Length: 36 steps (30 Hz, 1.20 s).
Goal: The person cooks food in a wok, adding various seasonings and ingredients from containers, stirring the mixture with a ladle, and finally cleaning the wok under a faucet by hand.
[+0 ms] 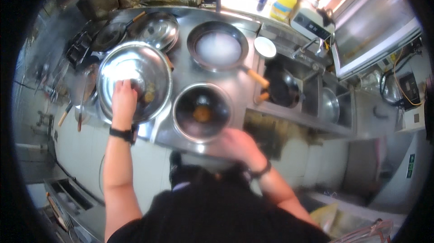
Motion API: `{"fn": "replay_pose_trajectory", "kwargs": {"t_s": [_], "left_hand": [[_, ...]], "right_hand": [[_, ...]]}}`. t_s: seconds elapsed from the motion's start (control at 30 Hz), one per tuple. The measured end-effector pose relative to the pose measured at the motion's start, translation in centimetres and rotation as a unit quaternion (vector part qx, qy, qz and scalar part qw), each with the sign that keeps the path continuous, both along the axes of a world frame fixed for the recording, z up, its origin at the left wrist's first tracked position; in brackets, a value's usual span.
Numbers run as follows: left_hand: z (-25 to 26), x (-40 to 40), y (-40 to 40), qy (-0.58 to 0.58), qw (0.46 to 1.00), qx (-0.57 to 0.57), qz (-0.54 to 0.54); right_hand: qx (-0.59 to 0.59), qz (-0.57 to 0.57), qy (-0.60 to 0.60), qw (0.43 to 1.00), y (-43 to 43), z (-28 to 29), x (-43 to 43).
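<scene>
My left hand (124, 98) reaches down into a large stainless steel basin (158, 63) on the steel counter. Its fingers are bunched over the basin's inside; whether they pinch anything is hidden. Yellowish bits of food (149, 92) lie in the basin, right of those fingers. Beside the basin stands a smaller bowl (188, 123) with a bright metal rim and a dark inside, a brownish-yellow clump (201, 113) at its middle. Motion blurs my right hand (239, 143), which is close to that bowl's lower right rim. I cannot see what its fingers hold.
Behind the bowl sits a wok (194, 44) of whitish liquid, its wooden handle (257, 77) pointing right. A dark pan (283, 85) rests in the sink area, below a small white bowl (265, 47). Pans and lids (157, 33) crowd the back left. A yellow bottle (283, 6) stands by the window.
</scene>
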<state>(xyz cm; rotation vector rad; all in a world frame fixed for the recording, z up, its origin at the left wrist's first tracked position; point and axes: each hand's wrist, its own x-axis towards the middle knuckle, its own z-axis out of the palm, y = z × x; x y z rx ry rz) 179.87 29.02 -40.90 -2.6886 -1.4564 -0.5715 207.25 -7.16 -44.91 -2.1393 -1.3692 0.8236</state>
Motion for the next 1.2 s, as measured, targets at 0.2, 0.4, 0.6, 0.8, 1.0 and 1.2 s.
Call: {"fn": "replay_pose_trajectory", "kwargs": {"t_s": [0.2, 0.4, 0.6, 0.8, 1.0, 1.2], "left_hand": [[3.0, 8.7, -12.0, -0.037, 0.989, -0.136, -0.032], [0.7, 17.1, -14.1, -0.027, 0.969, -0.186, -0.16], [0.2, 27.7, -12.4, 0.009, 0.974, -0.18, -0.14], [-3.2, 38.3, -5.4, 0.038, 0.987, -0.132, -0.084], [-7.3, 47.6, 3.1, 0.07, 0.989, -0.123, -0.027], [-11.1, 52.9, 9.1, 0.118, 0.982, -0.145, 0.01]], "right_hand": [[-0.025, 0.055, 0.028, 0.998, -3.2, 3.4, 6.4], [-0.013, 0.011, 0.014, 1.0, -10.9, 1.0, 11.3], [-0.08, -0.011, 0.052, 0.995, -14.1, -0.7, 15.9], [-0.071, 0.063, 0.086, 0.992, -10.2, -4.2, 24.2], [-0.06, 0.125, 0.182, 0.974, -6.9, -7.2, 31.6], [-0.077, 0.123, 0.243, 0.959, -5.5, -8.7, 37.2]]}}
